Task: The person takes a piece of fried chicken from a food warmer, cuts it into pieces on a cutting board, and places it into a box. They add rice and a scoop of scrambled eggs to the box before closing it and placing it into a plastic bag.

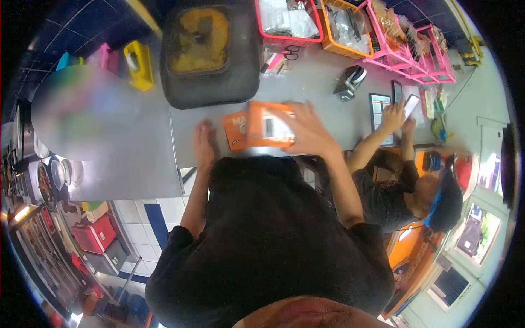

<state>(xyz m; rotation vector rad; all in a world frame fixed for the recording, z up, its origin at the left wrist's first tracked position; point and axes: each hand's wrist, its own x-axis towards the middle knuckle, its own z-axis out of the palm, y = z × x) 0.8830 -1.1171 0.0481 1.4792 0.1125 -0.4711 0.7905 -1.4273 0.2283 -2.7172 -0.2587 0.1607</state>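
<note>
Right hand (309, 131) clamped on orange packet (268, 128), white label showing; left hand (203, 143) flat, fingers together, on counter (136, 147)

A grey metal counter (136, 142) spreads beneath and beyond the hands. Past them sits a dark tub (210, 54) of yellow filling, with a yellow container (139, 64) to its left. Farther off to the right, pink wire baskets (407, 49) line the counter's edge. Down to the left lies white and blue floor tile (156, 216). Bright windows (481, 218) show at far right.
</note>
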